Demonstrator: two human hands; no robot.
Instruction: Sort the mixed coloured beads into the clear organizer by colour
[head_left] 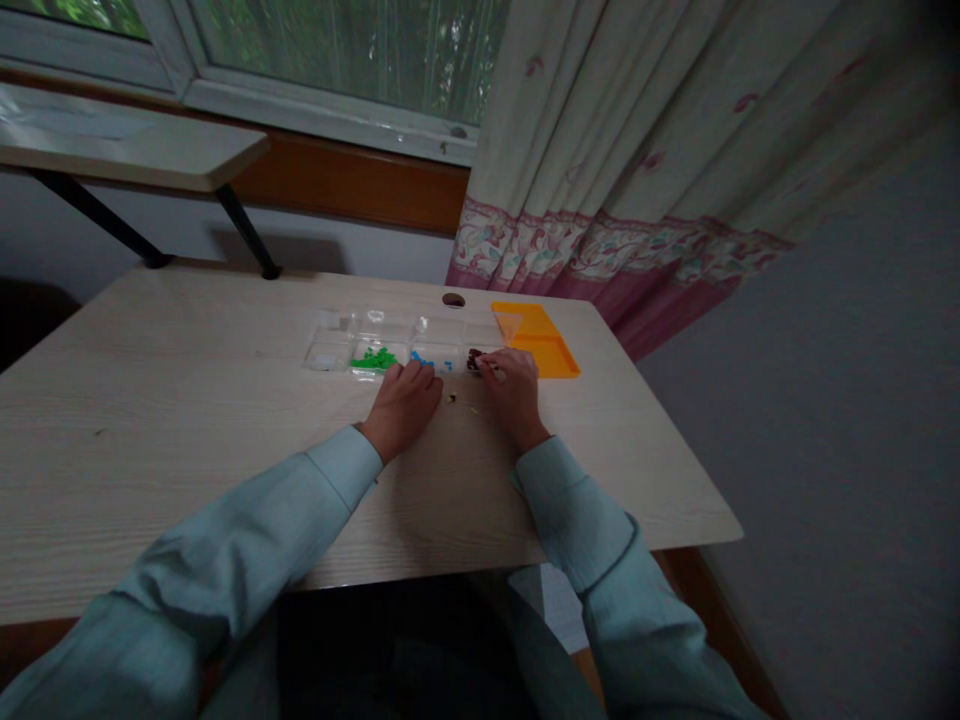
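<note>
Currently your left hand [404,403] curls near small blue pieces [422,358], your right hand [513,394] half-closed at dark-red pieces [472,358] in the clear plastic tray [437,329], holds unclear.

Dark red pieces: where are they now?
Near the middle of the head view, the dark red pieces lie in the near row of the clear tray, at the right hand and right of the blue pieces.
</note>
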